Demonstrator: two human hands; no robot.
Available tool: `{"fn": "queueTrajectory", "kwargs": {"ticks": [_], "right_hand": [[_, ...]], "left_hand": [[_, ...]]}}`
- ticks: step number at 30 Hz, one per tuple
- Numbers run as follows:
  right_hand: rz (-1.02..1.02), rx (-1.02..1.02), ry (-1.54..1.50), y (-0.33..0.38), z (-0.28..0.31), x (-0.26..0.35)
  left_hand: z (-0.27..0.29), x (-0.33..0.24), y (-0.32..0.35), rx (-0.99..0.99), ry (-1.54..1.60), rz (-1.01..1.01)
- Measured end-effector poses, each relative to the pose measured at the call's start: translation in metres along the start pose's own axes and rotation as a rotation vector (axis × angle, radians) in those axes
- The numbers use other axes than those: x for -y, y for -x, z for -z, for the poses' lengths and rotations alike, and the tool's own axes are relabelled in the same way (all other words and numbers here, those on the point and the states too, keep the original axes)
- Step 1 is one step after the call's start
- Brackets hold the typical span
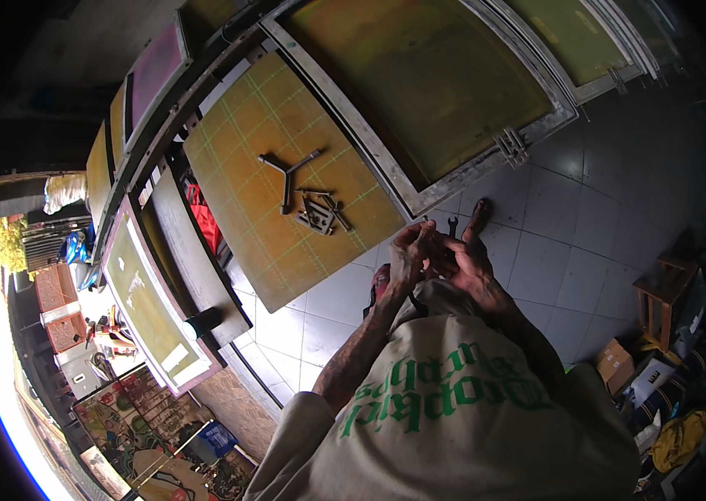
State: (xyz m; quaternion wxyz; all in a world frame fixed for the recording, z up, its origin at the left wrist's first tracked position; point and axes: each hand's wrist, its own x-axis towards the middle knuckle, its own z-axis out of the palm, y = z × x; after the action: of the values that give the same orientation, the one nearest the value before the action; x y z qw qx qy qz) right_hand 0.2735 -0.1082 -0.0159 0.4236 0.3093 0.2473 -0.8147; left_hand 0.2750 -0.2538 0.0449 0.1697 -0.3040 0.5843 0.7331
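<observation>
My two hands are close together in front of my shirt, just off the near right corner of a yellowish board (286, 242) with green grid lines. My left hand (408, 257) is closed in a pinch on a small part like a bolt, mostly hidden by the fingers. The jaw of an open-end wrench (452, 224) sticks up from my right hand (466, 265), which is curled around its handle. On the board lies a Y-shaped socket wrench (288, 174). Beside it is a small pile of bolts and metal parts (318, 215).
A large framed screen (445, 179) with a metal clamp (510, 147) stands beyond the board. Another framed screen (148, 292) is at the left, near a dark plank (194, 250). A wooden stool (664, 288), a cardboard box (614, 366) and piled cloth (683, 438) are at the right.
</observation>
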Motion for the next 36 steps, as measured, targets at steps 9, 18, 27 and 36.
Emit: {"fn": "queueTrajectory", "kwargs": {"ticks": [9,18,27,36], "right_hand": [[0.023,-0.019,0.006,0.002,-0.007,-0.001],[0.023,0.046,-0.040,-0.009,0.013,-0.007],[0.028,-0.124,0.031,0.014,-0.024,0.003],[0.007,0.054,-0.004,0.000,-0.003,-0.002]], "left_hand": [[0.005,0.020,-0.016,0.042,-0.039,-0.062],[0.011,0.028,-0.018,0.092,-0.076,-0.225],[0.007,0.022,-0.022,0.085,0.051,-0.026],[0.010,0.031,-0.030,0.075,0.042,-0.056]]}}
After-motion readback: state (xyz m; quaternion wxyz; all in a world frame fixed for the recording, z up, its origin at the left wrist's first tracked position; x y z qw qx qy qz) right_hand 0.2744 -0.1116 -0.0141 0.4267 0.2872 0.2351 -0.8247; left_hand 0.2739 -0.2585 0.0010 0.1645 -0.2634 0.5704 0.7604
